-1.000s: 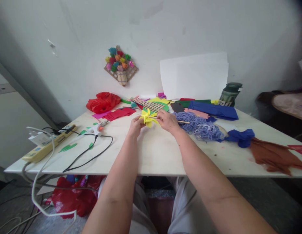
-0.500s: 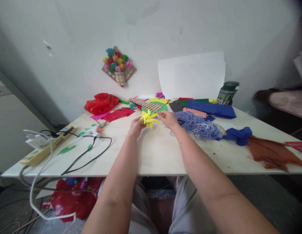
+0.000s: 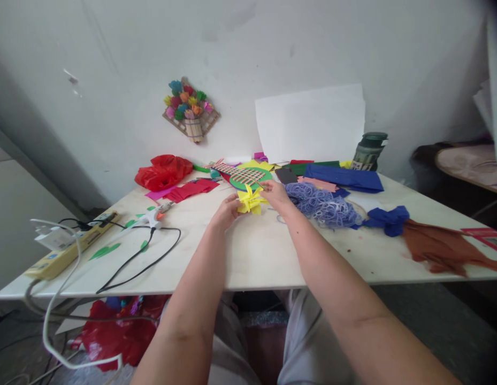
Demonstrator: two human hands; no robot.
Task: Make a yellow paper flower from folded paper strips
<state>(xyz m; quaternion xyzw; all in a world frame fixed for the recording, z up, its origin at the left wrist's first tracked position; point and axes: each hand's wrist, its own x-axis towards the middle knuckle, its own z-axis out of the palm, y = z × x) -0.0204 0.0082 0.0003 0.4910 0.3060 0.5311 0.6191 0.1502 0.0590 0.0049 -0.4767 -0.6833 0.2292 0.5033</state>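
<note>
A yellow paper flower (image 3: 251,200) with pointed, spread petals is held just above the table in front of me. My left hand (image 3: 228,209) is closed on its left side, the fingertips at the petals. My right hand (image 3: 274,193) is in a pinch at the flower's upper right, on what looks like a thin stick; its far end blends with the lattice behind. Beyond the hands lies a lattice of thin wooden strips (image 3: 243,174) on a round green piece (image 3: 237,184). A tangle of purple-blue yarn (image 3: 322,206) is beside my right hand.
On the left are a glue gun (image 3: 153,216) with looping black cable, a power strip (image 3: 74,248) and green paper leaves (image 3: 105,251). A red plastic bag (image 3: 163,171), folded blue paper (image 3: 344,178), a dark bottle (image 3: 369,151) and brown paper (image 3: 444,246) lie around the table.
The yellow flower has turned in my fingers and moved slightly right and down relative to the table. Both hands stay close to it, and the whole view has shifted a little.
</note>
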